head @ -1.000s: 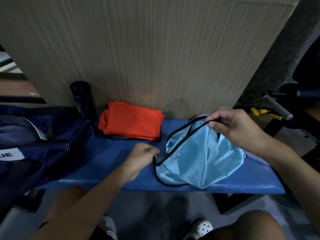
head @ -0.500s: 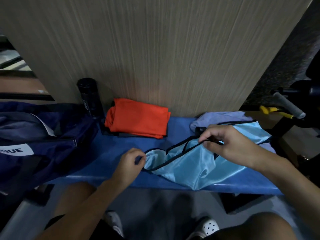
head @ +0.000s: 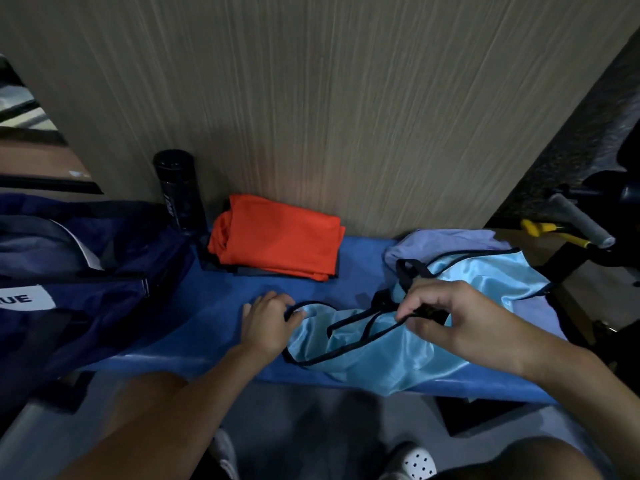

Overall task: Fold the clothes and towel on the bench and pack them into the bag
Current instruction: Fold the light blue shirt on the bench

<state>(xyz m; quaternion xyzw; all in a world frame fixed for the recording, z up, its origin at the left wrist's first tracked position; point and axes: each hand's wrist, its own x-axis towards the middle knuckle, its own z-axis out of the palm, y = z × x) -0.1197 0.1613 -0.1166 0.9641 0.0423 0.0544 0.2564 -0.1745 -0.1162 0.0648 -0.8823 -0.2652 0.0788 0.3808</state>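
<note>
1. A long blue padded bench (head: 221,306) is set against a wood-grain wall panel.
2. A navy blue fabric duffel bag (head: 79,282) with a white label is slumped over its left end.
3. A black cylindrical bottle (head: 178,192) is stood upright at the back, just beside the bag.
4. A folded orange garment (head: 277,237) is stacked on something dark near the middle.
5. A shiny light blue garment with black trim (head: 381,355) is spread across the right part, partly over a lilac cloth (head: 446,239) by the wall.
</note>
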